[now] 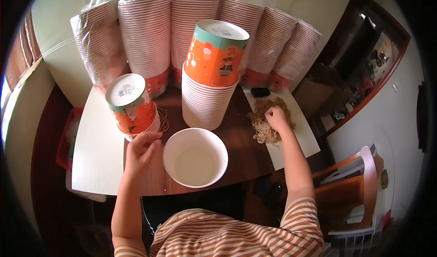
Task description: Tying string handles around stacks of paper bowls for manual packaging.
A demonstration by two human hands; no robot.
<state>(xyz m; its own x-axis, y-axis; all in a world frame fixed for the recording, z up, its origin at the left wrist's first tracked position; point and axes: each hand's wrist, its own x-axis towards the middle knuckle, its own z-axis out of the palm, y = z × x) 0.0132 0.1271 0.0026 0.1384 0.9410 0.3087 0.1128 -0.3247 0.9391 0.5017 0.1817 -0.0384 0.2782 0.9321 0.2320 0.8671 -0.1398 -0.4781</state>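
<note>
An open white paper bucket stands upright near the table's front edge, and I see into its bare inside. My left hand hovers between this bucket and a short stack of upside-down orange paper buckets, fingers loosely curved and apart, holding nothing that I can see. On the right, my right hand is closed in a pinch over a tangled pile of beige strings, gripping some of them; its fingertips are partly hidden. Behind the white bucket rises a tall nested stack of upside-down paper buckets, orange with a green band on top.
Several tall plastic-wrapped stacks of buckets line the table's back edge against the wall. A small black object lies just behind the strings. Some loose brown strings lie beside the short stack. A wooden chair stands at the right.
</note>
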